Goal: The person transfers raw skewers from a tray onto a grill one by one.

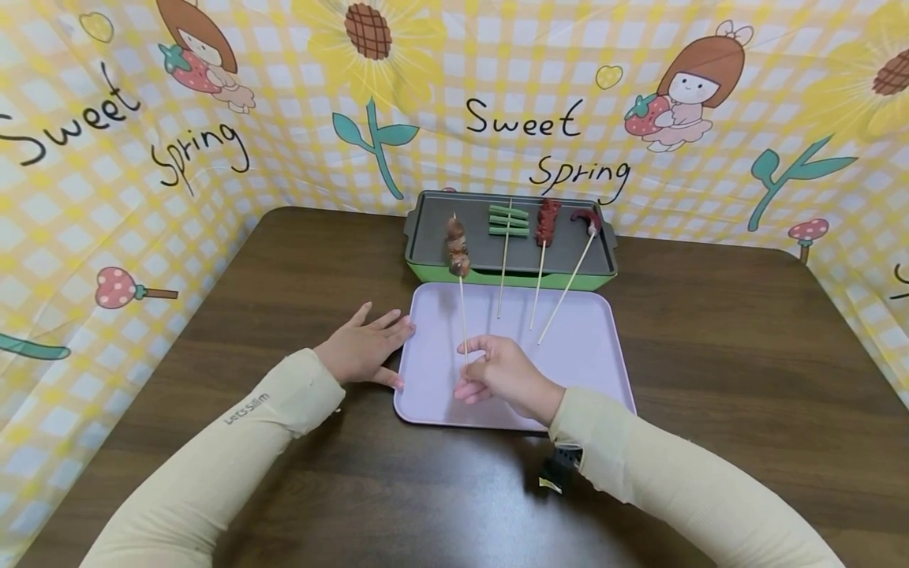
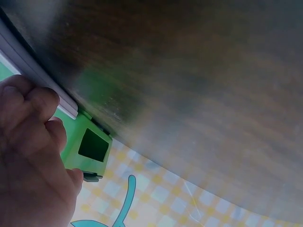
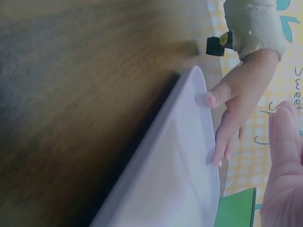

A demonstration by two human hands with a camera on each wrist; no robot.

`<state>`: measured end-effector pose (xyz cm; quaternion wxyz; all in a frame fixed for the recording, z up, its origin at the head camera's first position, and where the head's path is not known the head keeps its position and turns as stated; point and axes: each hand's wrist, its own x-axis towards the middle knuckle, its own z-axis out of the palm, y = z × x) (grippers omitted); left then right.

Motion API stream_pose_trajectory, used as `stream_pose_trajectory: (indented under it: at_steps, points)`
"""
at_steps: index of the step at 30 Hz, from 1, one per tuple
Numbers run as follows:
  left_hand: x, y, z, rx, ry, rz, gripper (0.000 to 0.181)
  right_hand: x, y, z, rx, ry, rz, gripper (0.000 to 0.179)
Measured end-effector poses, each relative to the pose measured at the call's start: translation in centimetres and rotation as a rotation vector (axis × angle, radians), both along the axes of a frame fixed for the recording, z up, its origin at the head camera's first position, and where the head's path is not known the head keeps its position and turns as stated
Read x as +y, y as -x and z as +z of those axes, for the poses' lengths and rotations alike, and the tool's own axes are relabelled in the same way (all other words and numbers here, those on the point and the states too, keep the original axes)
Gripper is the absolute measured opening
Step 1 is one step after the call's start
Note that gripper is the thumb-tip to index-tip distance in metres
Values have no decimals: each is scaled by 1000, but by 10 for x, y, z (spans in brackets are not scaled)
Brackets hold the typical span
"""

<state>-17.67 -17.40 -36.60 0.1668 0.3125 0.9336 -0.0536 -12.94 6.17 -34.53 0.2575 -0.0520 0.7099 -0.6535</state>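
Note:
My right hand (image 1: 507, 375) pinches the lower end of a wooden stick on a brown meat skewer (image 1: 458, 248). The meat end points away from me, over the left part of a dark grill plate (image 1: 472, 252). Below the hand lies a lilac tray (image 1: 575, 347). With fingers spread, my left hand (image 1: 365, 345) touches the tray's left rim; the right wrist view shows its thumb and fingertips at that rim. On the grill lie a green vegetable skewer (image 1: 508, 222), a red meat skewer (image 1: 548, 222) and a dark red tentacle-like skewer (image 1: 591, 222), their sticks reaching over the tray.
The grill's green base (image 1: 518, 279) stands directly behind the tray on a brown wooden table (image 1: 710, 339). A yellow checked cloth (image 1: 454, 71) with printed flowers hangs behind and at the sides. A small black device (image 1: 557, 467) is strapped under my right wrist.

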Motion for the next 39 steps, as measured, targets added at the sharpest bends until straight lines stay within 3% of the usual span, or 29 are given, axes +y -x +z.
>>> stream_pose_trajectory:
  at_steps: [15,26,39]
  points:
    - [3,0,0,15,0,-9,89,2,19,4,-27,-6,-58,37]
    - [0,-1,0,16,2,-7,90,0,43,12,-37,-45,-53,38]
    - [-2,-2,1,-3,-22,3,87,-3,66,17,-34,-8,-91,41]
